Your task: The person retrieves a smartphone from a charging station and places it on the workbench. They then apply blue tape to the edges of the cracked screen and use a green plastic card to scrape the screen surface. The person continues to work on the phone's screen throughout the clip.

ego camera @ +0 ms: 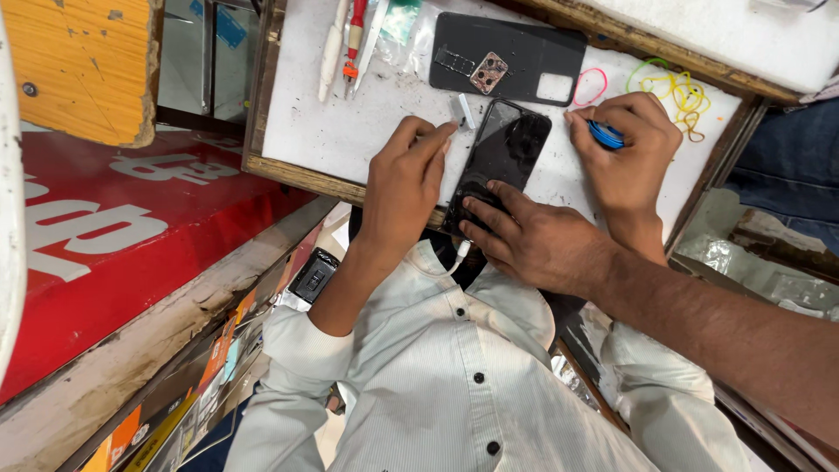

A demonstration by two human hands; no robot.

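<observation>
A black smartphone is laid face up on the white worktop, between the two hands. The left hand is curled, with its fingertips set by a small white strip; whether anything is gripped cannot be told. A small blue roll is clasped in the closed right hand. The phone's lower end is pressed by a co-worker's hand.
</observation>
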